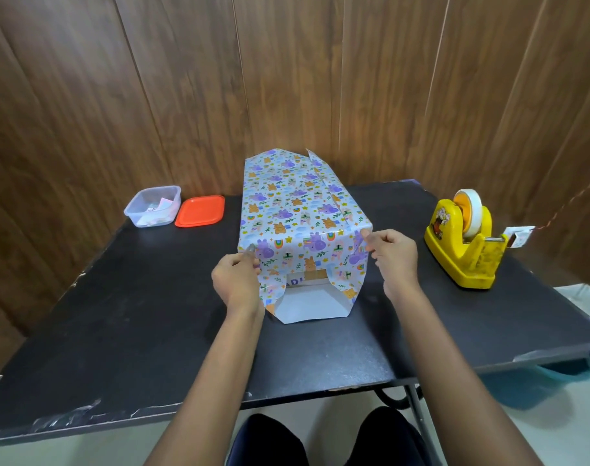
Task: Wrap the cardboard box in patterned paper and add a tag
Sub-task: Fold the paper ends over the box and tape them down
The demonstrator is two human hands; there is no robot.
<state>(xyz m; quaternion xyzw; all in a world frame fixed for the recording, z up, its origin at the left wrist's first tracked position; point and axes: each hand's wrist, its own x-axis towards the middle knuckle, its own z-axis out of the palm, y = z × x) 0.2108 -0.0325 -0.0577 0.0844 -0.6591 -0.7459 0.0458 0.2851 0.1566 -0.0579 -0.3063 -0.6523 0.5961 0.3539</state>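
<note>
Both grips pinch the paper at the box's near end.

The box stands mid-counter, sleeved in paper. Its near end is unsealed, with cardboard showing above a white bottom flap. The left grip pinches the paper at the near upper-left corner and the right grip at the upper-right, so the box lies between and just beyond them. The paper looks thin and likely to crease or tear, so it is best held at folded edges, against the stiff, probably light box. A tape dispenser sits well to the right.
</note>
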